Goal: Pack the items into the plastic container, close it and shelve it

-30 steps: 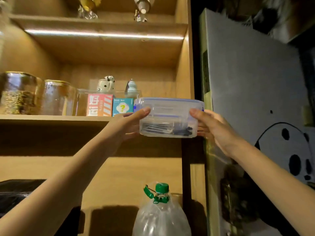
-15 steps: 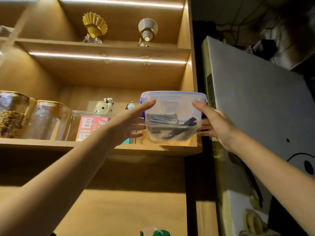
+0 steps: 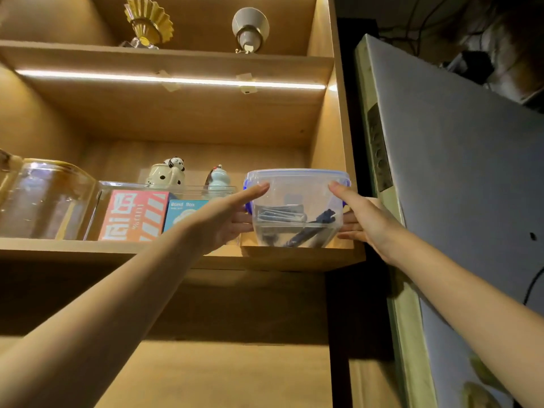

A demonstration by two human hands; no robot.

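Both hands are holding the container (image 3: 297, 207) at the right end of the lit shelf (image 3: 117, 250), its base sitting on or just above the board; which of the two cannot be told. The left hand (image 3: 219, 220) is gripping its left side, thumb stretched up to the lid rim and fingers (image 3: 240, 217) going round behind the wall. The right hand (image 3: 366, 219) is gripping the right side the same way, thumb lying up toward the rim and fingers (image 3: 348, 226) wrapping the wall lower down. Both sets of fingers are clamping on the container.

The lid (image 3: 297, 172) is lying on top, clear with blue clips at the sides. Through the clear wall, packets (image 3: 279, 214) and a dark item (image 3: 312, 228) are showing near the bottom.

Just left of the container, partly behind the left hand, a blue box (image 3: 182, 209) is standing beside a red box (image 3: 134, 214). A clear tray (image 3: 164, 187) behind them is carrying a panda mug (image 3: 167, 173) and a small figure (image 3: 217, 178). Further left, a glass jar (image 3: 44, 198) is standing on the same shelf. On the shelf above, a gold ornament (image 3: 148, 20) and a grey ornament (image 3: 250, 28) are standing well apart. A grey board (image 3: 459, 178) is leaning to the right of the cabinet.
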